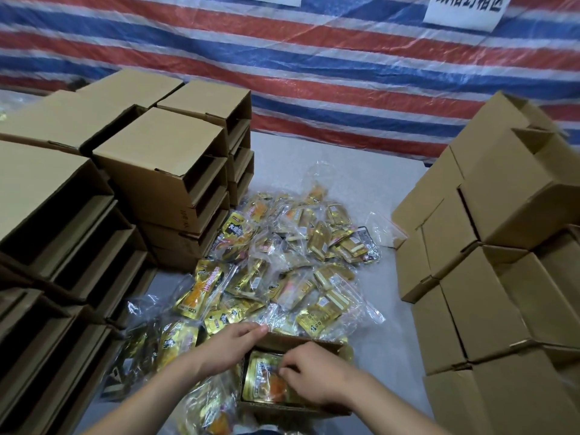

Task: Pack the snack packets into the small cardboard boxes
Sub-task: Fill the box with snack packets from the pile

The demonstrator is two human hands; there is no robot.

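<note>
Packet (266, 384) of gold foil lies inside the small open box (326, 348) before me, my right hand (314, 376) pinching it, my left hand (230, 342) straight-fingered on the box's left wall, loose packets (282, 262) heaped beyond.

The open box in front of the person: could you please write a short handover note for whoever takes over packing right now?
Left hand: open, resting on the far-left rim of the open box.
Right hand: inside the box, fingers on the gold packet lying in it.
Loose snack packets are heaped on the table beyond the box.
Empty boxes are stacked left; closed boxes are stacked right.
Done: at least one packet is in this box.
Left: fill it, close it, then work through the heap.
</note>
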